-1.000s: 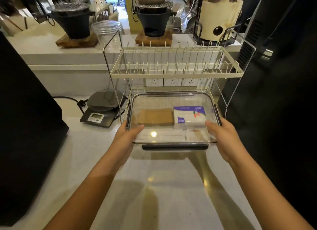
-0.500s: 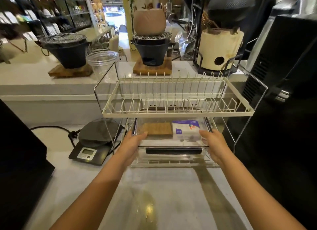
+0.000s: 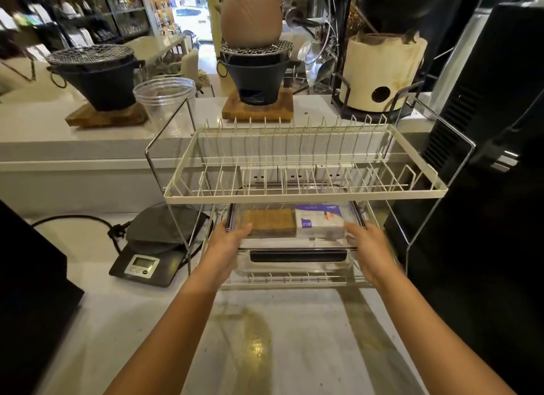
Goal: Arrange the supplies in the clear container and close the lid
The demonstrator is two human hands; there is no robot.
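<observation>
The clear container (image 3: 294,265) with its lid on and a dark front latch sits on the lower tier of a wire dish rack (image 3: 306,193). Through the lid I see a brown cork-like pad (image 3: 269,222) on the left and a white and purple tissue pack (image 3: 319,224) on the right. My left hand (image 3: 226,247) grips the container's left front corner, and my right hand (image 3: 368,250) grips its right front corner. The rack's upper tier hides the back of the container.
A digital scale (image 3: 147,260) with a black cord stands left of the rack. A tall black appliance (image 3: 485,188) is on the right, another dark box (image 3: 26,291) on the left. Behind, on a raised ledge, are dark stoves, a clear plastic cup (image 3: 164,103) and a pale clay stove (image 3: 382,73).
Both hands have pushed the closed container away from me, from the open counter into the rack's lower tier. My view has tilted upward.
</observation>
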